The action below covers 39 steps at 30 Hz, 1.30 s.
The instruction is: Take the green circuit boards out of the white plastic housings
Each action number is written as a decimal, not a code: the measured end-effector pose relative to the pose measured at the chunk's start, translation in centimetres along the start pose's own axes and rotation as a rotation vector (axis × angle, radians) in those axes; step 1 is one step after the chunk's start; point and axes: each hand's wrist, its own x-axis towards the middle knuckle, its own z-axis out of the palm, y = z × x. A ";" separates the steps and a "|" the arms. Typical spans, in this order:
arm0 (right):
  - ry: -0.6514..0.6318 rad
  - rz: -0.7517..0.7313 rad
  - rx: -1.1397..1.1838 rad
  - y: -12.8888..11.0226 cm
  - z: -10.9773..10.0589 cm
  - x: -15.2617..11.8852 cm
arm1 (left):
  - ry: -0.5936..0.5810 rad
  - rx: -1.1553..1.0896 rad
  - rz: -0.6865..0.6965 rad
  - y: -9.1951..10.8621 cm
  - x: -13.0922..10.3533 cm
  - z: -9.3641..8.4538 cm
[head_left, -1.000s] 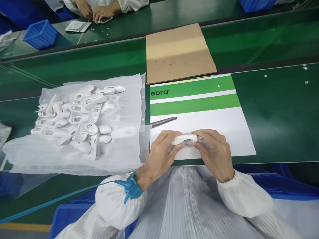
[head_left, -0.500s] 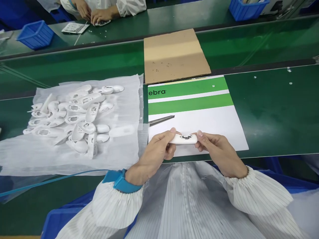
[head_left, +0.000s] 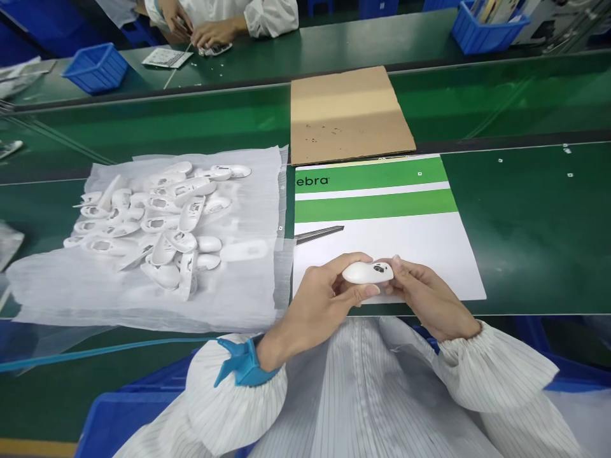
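A white plastic housing (head_left: 365, 273) with a dark opening near its right end is held above the near edge of a green-and-white printed sheet (head_left: 429, 267). My left hand (head_left: 329, 292) grips its left end, thumb below and fingers above, with a blue strap around the wrist. At the other end, my right hand (head_left: 422, 292) pinches the housing between thumb and fingers. Tweezers (head_left: 319, 234) lie on the sheet just beyond my left hand. To the left, several similar white housings (head_left: 162, 254) are piled on white foam wrapping (head_left: 243, 286).
A cardboard piece (head_left: 351, 117) leans at the sheet's far edge. Across the green divider, another person's hands (head_left: 212, 33) work on a small part beside a blue bin (head_left: 95, 69). A second blue bin (head_left: 489, 30) stands far right. A blue cord (head_left: 119, 350) runs left from my wrist.
The housing has turned in my hands, so its smooth rounded side now shows more. My left thumb has moved from above it to below. The whole view has shifted slightly.
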 end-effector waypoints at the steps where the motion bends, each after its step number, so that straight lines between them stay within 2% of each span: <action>1: 0.025 -0.056 -0.065 0.1 0.0 0.2 | 0.002 0.110 0.045 -0.2 0.1 -0.5; 3: 0.144 -0.213 -0.287 0.6 0.1 1.0 | -0.006 0.374 0.157 -0.9 0.8 -1.6; 5: 0.320 -0.395 -0.598 1.5 0.3 1.8 | -0.003 0.600 0.259 -1.8 2.2 -2.1; 7: 0.441 -0.544 -0.874 2.5 0.5 2.6 | 0.070 0.729 0.341 -2.6 4.2 -1.8; 9: 0.468 -0.643 -1.018 3.4 0.7 3.0 | 0.155 0.788 0.442 -3.3 6.5 -0.9; 10: 0.467 -0.679 -1.051 3.6 0.8 3.1 | 0.158 0.809 0.502 -3.7 7.5 -0.3; 14: 0.475 -0.759 -1.076 4.1 1.2 2.9 | 0.045 0.851 0.631 -4.5 9.5 0.9; 21: 0.431 -0.730 -1.002 3.8 1.6 2.8 | -0.128 0.904 0.610 -4.9 9.4 0.8; 23: 0.420 -0.731 -0.997 3.7 1.6 2.9 | -0.142 0.921 0.586 -5.2 9.5 0.9; 27: 0.361 -0.666 -0.962 3.0 0.7 3.1 | -0.019 0.758 0.459 -4.6 8.7 1.0; 29: 0.329 -0.568 -0.819 2.3 -0.3 2.6 | 0.039 0.615 0.398 -3.6 7.2 1.1; 31: 0.220 -0.428 -0.595 1.3 -1.3 1.6 | 0.087 0.475 0.331 -2.4 5.1 1.2; 35: -0.101 -0.201 -0.271 -0.1 -2.4 -0.3 | 0.210 0.289 0.196 -0.7 1.3 1.7; 37: -0.174 -0.157 -0.198 -0.2 -2.4 -0.8 | 0.237 0.262 0.172 -0.3 0.3 2.0; 39: -0.195 -0.138 -0.152 0.1 -2.2 -1.1 | 0.254 0.273 0.194 -0.1 -0.1 2.2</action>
